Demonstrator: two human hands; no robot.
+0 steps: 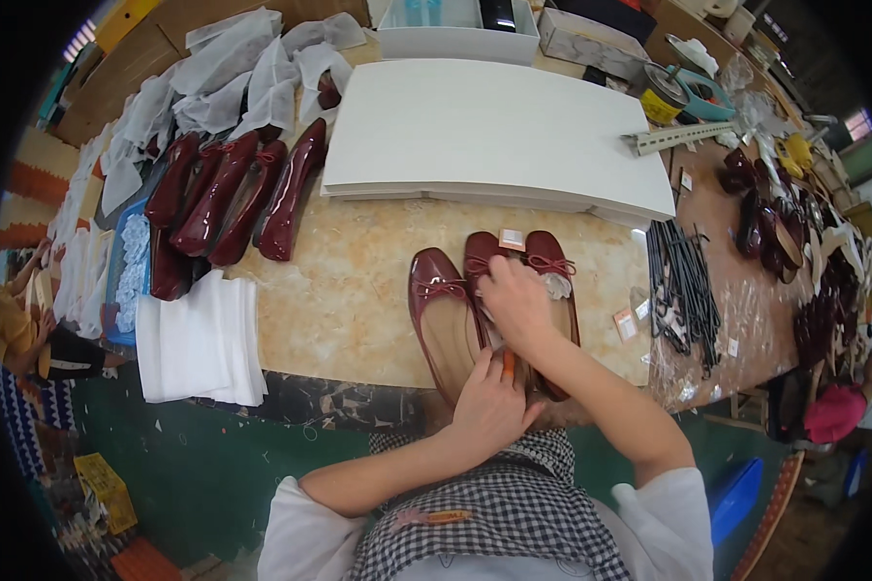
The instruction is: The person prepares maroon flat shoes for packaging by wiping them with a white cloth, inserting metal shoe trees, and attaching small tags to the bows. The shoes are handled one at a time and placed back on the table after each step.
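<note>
Three glossy dark red flats with bows stand before me: a left shoe (436, 271), a middle shoe (480, 244) and a right shoe (543, 247). My right hand (520, 302) is over the middle shoe, its fingers curled at the opening by the bow; what they pinch is hidden. My left hand (492, 407) is closed around that shoe's heel end, with an orange band (508, 366) on one finger. White crumpled paper (557, 286) shows inside the right shoe. A small tag (512, 239) lies across the toes of the middle and right shoes.
A large white board stack (494, 126) lies behind the shoes. On the left are more red flats (228, 198), white tissue sheets (199, 339) and a blue basket (126, 281). To the right lie dark thin rods (683, 295), a metal ruler (678, 137) and further shoes (770, 218).
</note>
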